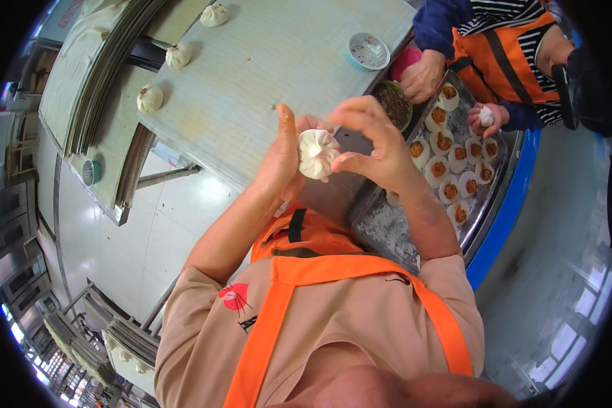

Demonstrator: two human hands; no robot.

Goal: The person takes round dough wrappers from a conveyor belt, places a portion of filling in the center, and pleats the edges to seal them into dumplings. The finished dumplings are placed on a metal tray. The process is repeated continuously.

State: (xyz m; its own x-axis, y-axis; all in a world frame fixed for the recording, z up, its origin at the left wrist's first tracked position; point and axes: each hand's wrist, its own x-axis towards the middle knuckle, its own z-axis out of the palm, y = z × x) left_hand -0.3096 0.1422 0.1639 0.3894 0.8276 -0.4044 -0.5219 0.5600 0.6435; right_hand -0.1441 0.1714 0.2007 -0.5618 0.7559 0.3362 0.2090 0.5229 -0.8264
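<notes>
A pleated white dough bun (pixel 318 154) rests in my left hand (pixel 281 162), cupped beneath it with the thumb pointing up. The pleats gather to a small peak at its centre. Beside the bun is my right hand (pixel 382 145), its fingers spread and slightly blurred. The right thumb tip lies at the bun's right edge; whether it presses on the dough I cannot tell. To the right, a floured metal tray (pixel 385 232) holds several round dough wrappers (pixel 437 169) topped with orange-brown filling, partly hidden behind my right forearm.
Three pleated buns (pixel 178 55) sit along the left side of the mesh-topped table (pixel 285 56). A foil tin (pixel 368 52) and a bowl of dark filling (pixel 391 104) are near a co-worker's hand (pixel 423 76). Their other hand holds a small bun (pixel 486 117). Stacked boards (pixel 102 76) stand left.
</notes>
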